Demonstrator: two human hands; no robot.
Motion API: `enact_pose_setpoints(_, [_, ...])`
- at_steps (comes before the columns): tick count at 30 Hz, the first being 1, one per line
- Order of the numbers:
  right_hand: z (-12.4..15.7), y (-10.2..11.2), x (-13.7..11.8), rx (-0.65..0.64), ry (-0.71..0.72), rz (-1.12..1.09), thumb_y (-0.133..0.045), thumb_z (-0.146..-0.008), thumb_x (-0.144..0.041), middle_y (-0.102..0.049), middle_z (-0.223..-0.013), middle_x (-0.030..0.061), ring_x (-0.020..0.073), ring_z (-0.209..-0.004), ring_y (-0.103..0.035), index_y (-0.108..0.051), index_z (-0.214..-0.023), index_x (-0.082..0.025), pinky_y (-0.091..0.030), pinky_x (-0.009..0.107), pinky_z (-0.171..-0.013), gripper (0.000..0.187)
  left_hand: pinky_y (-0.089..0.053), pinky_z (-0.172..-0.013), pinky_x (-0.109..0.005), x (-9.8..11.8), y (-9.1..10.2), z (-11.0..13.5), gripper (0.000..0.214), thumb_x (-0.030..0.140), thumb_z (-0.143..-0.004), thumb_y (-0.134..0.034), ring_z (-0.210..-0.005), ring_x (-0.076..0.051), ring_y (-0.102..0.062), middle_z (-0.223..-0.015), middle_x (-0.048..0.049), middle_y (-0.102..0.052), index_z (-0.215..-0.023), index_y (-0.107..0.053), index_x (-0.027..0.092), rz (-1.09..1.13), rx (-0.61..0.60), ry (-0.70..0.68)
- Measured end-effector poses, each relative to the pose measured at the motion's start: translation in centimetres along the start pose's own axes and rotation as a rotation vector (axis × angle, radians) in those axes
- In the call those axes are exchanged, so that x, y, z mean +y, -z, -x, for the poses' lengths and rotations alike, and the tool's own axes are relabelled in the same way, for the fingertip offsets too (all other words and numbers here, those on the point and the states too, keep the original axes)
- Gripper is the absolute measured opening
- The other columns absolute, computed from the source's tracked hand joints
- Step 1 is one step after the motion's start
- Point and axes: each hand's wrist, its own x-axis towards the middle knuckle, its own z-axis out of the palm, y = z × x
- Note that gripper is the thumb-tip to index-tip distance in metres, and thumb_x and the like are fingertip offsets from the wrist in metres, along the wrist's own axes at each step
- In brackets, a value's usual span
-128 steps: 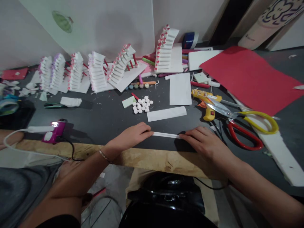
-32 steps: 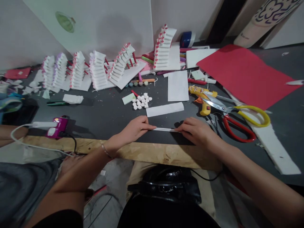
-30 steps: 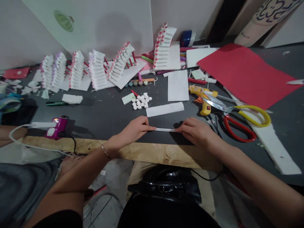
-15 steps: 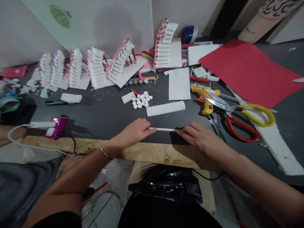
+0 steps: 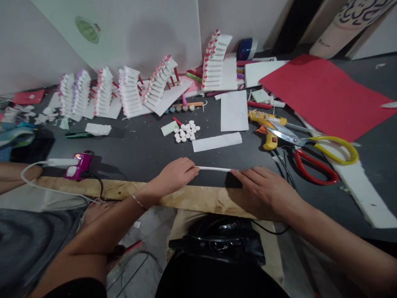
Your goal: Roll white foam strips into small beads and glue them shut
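A thin white strip point(image 5: 214, 168) is found near the front of the desk point(image 5: 133, 153), one end pinched by the left grip point(image 5: 177, 176); whether the right grip point(image 5: 269, 188) pinches or presses the other cannot be told. Even pressure is advised.

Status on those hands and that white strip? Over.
Left hand, right hand: one at each end. White strip: narrow, straight. White paper piece: beyond, apart from hands.

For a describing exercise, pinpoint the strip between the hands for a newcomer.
On the dark table, find the near wooden edge. Just beyond it, a slim white strip runs between left hand and right hand. It is far narrower than the flat white paper beyond it.
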Motion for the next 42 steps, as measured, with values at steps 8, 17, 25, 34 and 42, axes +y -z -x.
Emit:
enact_pose_setpoints(8, [-1.8,-0.8,0.0,0.149,-0.287,-0.084,-0.044,-0.098,-0.020,-0.065,-0.076,0.0081,0.0207,-0.070,-0.058,-0.067,-0.086,-0.016,-0.044,0.033,-0.068,0.026,-0.043,-0.072,-0.030,0.3,1.2,-2.2,0.019,0.025,-0.096,-0.048,-0.083,-0.018,-0.056,-0.087,-0.0065,-0.063,-0.086,-0.062,0.016,0.277,-0.073,0.264])
enact_pose_setpoints(17, [-1.9,-0.7,0.4,0.088,-0.302,-0.181,-0.045,-0.095,-0.016,-0.060,-0.078,0.0078,0.0220,-0.073,-0.053,-0.062,-0.082,-0.019,-0.042,0.034,-0.071,0.022,-0.042,-0.075,-0.030,0.5,2.3,-3.3,0.012,0.017,-0.094,-0.048,-0.085,-0.018,-0.054,-0.095,-0.0069,-0.060,-0.086,-0.057,0.017,0.395,-0.179,0.334])
enact_pose_setpoints(25, [-1.9,-0.7,0.6,0.120,-0.309,-0.241,-0.045,-0.088,-0.010,-0.057,-0.070,0.0044,0.0203,-0.067,-0.053,-0.051,-0.075,-0.022,-0.042,0.032,-0.065,0.019,-0.038,-0.075,-0.035,2.9,1.9,-3.3,0.021,0.005,-0.094,-0.036,-0.082,-0.020,-0.050,-0.093,-0.0101,-0.060,-0.090,-0.055,0.013,0.047,-0.219,0.301])
enact_pose_setpoints(34, [-2.8,2.6,1.5,0.151,-0.271,-0.233,-0.043,-0.093,-0.018,-0.066,-0.080,0.0077,0.0227,-0.077,-0.061,-0.061,-0.093,-0.020,-0.047,0.034,-0.071,0.019,-0.044,-0.078,-0.031,1.9,2.2,-3.0,0.019,0.021,-0.098,-0.043,-0.088,-0.019,-0.055,-0.092,-0.0082,-0.064,-0.095,-0.061,0.016,0.279,-0.054,0.332])
enact_pose_setpoints(42, [-5.0,3.6,2.2,0.129,-0.539,-0.591,-0.047,-0.088,-0.027,-0.065,-0.074,0.0028,0.0132,-0.054,-0.050,-0.063,-0.086,-0.021,-0.037,0.026,-0.049,0.017,-0.045,-0.074,-0.030,1.3,4.1,-2.1,0.015,0.025,-0.090,-0.055,-0.078,-0.017,-0.060,-0.084,-0.0035,-0.068,-0.082,-0.066,0.019,0.710,0.026,0.563])
